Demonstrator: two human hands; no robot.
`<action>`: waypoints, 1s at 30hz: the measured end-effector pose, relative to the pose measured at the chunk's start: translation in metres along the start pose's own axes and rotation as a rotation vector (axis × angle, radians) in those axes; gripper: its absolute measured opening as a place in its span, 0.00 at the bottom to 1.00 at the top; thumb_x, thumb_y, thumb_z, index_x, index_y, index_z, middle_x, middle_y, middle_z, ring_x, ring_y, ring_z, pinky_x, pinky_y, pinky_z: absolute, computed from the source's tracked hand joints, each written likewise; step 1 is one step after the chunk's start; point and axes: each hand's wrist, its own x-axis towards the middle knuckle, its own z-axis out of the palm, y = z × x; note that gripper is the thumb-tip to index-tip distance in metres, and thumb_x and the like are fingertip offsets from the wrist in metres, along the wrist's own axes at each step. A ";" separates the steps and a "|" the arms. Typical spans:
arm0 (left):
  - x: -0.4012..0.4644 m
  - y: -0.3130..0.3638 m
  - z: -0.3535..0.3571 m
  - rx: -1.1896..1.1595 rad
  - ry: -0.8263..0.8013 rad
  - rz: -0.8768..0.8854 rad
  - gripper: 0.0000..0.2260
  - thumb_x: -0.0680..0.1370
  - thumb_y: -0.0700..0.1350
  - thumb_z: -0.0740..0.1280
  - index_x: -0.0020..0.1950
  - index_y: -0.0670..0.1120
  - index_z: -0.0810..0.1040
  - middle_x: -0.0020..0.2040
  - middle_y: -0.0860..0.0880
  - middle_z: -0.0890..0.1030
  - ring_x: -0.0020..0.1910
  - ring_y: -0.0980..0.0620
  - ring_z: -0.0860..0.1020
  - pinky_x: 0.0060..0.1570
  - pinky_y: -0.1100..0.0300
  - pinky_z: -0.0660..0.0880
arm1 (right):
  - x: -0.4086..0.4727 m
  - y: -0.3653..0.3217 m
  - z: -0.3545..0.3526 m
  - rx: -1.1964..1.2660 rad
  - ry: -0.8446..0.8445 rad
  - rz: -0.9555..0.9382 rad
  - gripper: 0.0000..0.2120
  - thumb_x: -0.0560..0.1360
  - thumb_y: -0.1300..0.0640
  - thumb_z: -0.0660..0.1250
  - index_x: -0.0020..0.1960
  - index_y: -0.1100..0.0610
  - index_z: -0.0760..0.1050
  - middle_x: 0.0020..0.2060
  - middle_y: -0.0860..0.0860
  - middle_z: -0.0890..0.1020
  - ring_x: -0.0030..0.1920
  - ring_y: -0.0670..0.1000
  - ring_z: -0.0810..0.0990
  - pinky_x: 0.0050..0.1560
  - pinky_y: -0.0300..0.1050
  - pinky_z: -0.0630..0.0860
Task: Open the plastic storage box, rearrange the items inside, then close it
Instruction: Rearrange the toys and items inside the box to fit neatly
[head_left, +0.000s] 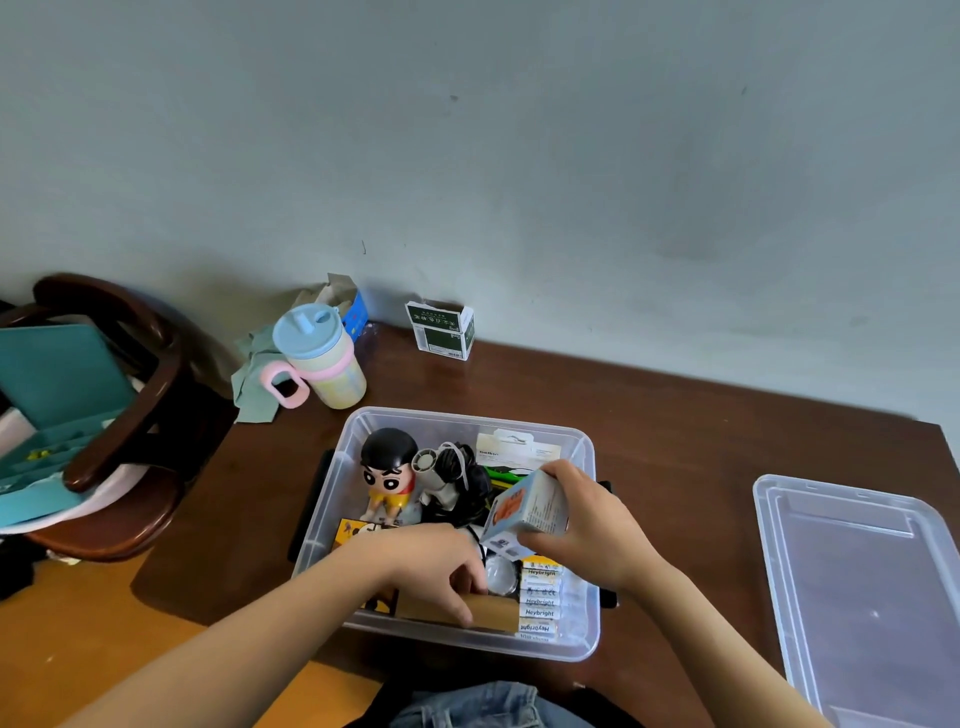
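1. The storage box (584, 642) is seen open at lower centre (lid (857, 597) lower right).
2. A small carton (527, 506), judged light and crushable, is gripped by the right hand (587, 525).
3. A brown box (493, 613) is pinched by the left hand (431, 566).

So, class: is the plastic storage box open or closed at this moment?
Open. The storage box has no cover; its lid lies on the table to the right, and both hands reach inside.

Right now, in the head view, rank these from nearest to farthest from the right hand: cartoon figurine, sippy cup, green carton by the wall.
From the right hand:
1. Cartoon figurine, inside the storage box, left.
2. Green carton, at the wall, behind the box.
3. Sippy cup, table's far-left corner.
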 end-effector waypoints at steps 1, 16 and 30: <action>0.000 0.001 -0.001 -0.002 0.013 0.004 0.15 0.75 0.51 0.70 0.60 0.48 0.80 0.53 0.50 0.80 0.48 0.54 0.76 0.40 0.69 0.69 | -0.001 0.000 0.001 -0.001 0.002 0.002 0.27 0.67 0.41 0.71 0.60 0.47 0.64 0.51 0.42 0.75 0.48 0.45 0.78 0.43 0.44 0.78; 0.001 -0.004 0.006 -0.095 0.104 0.041 0.15 0.73 0.51 0.72 0.56 0.46 0.81 0.44 0.56 0.77 0.36 0.69 0.72 0.35 0.78 0.67 | -0.002 0.000 0.002 0.038 0.098 0.037 0.27 0.67 0.41 0.72 0.60 0.47 0.64 0.50 0.42 0.75 0.46 0.44 0.76 0.41 0.40 0.77; 0.015 -0.039 -0.038 0.164 0.732 -0.494 0.24 0.74 0.60 0.66 0.66 0.50 0.70 0.60 0.49 0.72 0.60 0.49 0.72 0.53 0.56 0.71 | -0.001 0.007 0.002 0.004 0.167 0.061 0.28 0.68 0.40 0.70 0.62 0.48 0.64 0.51 0.40 0.74 0.47 0.44 0.76 0.41 0.36 0.74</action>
